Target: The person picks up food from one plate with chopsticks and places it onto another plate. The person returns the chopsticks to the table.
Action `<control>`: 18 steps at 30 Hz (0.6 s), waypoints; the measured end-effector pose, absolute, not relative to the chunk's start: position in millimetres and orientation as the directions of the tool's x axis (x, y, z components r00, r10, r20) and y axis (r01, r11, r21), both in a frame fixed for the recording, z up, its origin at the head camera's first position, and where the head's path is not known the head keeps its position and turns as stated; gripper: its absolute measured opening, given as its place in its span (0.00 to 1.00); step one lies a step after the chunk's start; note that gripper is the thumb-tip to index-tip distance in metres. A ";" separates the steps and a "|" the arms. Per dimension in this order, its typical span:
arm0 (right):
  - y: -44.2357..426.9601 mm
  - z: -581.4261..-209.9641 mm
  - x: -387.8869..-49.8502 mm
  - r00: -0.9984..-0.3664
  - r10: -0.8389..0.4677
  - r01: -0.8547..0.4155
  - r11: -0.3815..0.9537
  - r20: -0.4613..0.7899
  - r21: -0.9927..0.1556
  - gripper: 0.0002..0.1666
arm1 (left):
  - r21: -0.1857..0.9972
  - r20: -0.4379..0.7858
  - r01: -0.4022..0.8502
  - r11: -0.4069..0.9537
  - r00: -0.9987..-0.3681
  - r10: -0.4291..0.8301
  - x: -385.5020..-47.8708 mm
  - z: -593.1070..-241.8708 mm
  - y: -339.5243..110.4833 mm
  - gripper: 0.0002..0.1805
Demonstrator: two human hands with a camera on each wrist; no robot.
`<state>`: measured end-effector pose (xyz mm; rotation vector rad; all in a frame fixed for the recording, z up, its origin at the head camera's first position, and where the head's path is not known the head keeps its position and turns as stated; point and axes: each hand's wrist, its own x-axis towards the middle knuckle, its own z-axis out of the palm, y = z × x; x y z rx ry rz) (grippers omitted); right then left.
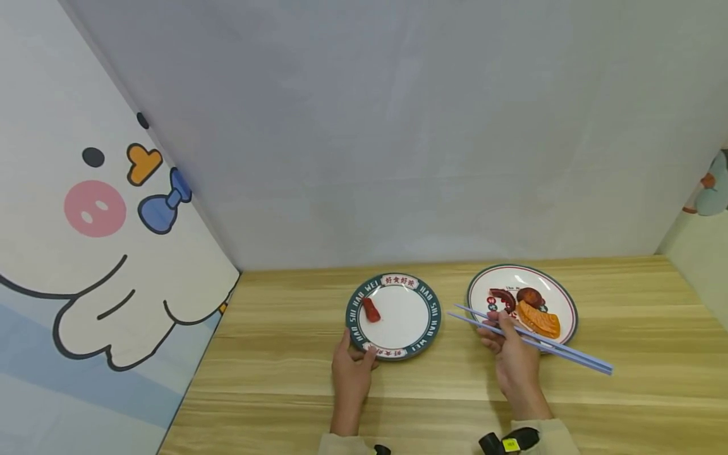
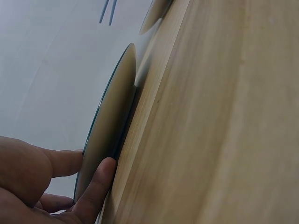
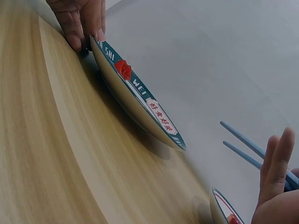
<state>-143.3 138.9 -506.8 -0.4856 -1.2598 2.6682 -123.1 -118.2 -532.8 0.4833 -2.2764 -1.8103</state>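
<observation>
Left hand (image 1: 351,374), stretched forward, pinches the near rim of the round green-bordered white plate (image 1: 404,316) | small red food piece (image 1: 371,310) sits on it | right hand (image 1: 514,360), over the red-ringed white plate (image 1: 509,277), grips slim pale-blue chopsticks (image 1: 591,362), tips parted

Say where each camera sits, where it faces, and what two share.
Head: on the head, facing forward and down at the left plate and right plate; left hand and right hand show.
Left wrist: on that wrist, looking low along the table at the left plate's underside; only the left hand shows.
Right wrist: on that wrist, looking low across the table at the left plate; both hands show.
Head and right wrist share the chopsticks and the red piece.
</observation>
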 end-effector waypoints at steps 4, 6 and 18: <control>136.2 -507.5 -144.9 -0.940 0.262 0.000 -0.640 -0.217 -0.769 0.23 | 0.971 -0.056 -0.137 0.197 -0.928 -0.369 -123.2 -532.4 -117.9 0.40; 134.4 -507.5 -145.4 -0.942 0.256 0.006 -0.635 -0.218 -0.772 0.24 | 0.970 -0.063 -0.145 0.197 -0.927 -0.371 -123.2 -533.3 -118.1 0.40; 124.9 -504.5 -147.7 -0.941 0.246 0.040 -0.598 -0.231 -0.800 0.24 | 0.968 -0.072 -0.156 0.199 -0.925 -0.372 -123.9 -536.4 -119.3 0.40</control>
